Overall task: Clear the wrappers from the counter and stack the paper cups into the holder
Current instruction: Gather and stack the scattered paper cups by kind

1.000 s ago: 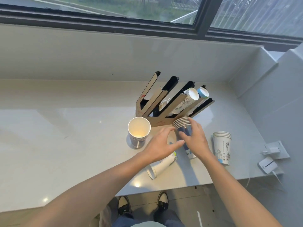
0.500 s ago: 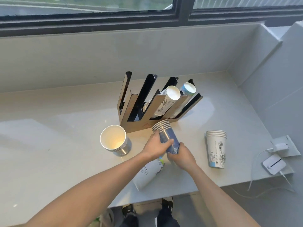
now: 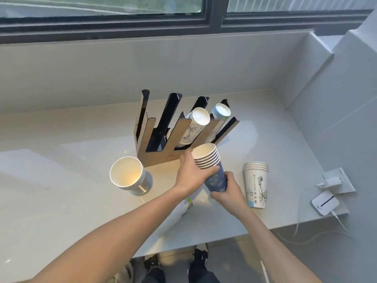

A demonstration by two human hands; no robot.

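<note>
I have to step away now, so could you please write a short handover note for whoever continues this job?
Left hand: grip closed around the rims of the nested stack of blue paper cups. Right hand: grip closed on that stack's base.
The stack is held just in front of the slotted wooden cup holder.
Done: two white cup stacks already lie in the holder's right-hand slots; its left slots look empty.
Left: slot in the blue stack, then the silver-sided cup stack, the upright white printed cup stack and the white cups lying under the left forearm. No wrappers clearly visible.
</note>
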